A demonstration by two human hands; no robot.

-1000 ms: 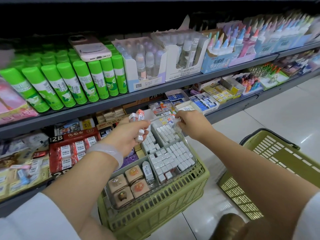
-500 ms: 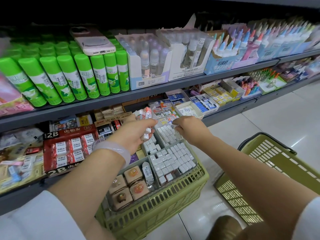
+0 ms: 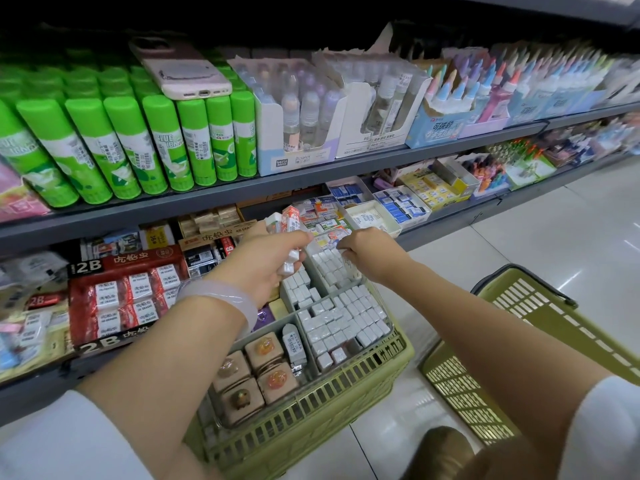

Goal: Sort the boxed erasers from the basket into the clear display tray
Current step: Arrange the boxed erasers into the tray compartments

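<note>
Our left hand (image 3: 266, 261) grips boxed erasers (image 3: 289, 223) upright above the tray (image 3: 388, 318); our right hand (image 3: 363, 245), nearer its far compartment, pinches one

Left hand (image 3: 263, 268) grips several small boxed erasers (image 3: 290, 220), white and red-orange. Right hand (image 3: 363, 249) curls at far rim of clear compartmented plastic tray (image 3: 388, 308). Below both hands, tray sits on olive-green slatted plastic basket (image 3: 311, 420). Second olive-green basket (image 3: 540, 306) near right forearm.

The tray (image 3: 388, 308) sits in the near basket (image 3: 311, 407); a second basket (image 3: 519, 317) lies right; shelves (image 3: 311, 174) stand far.
</note>
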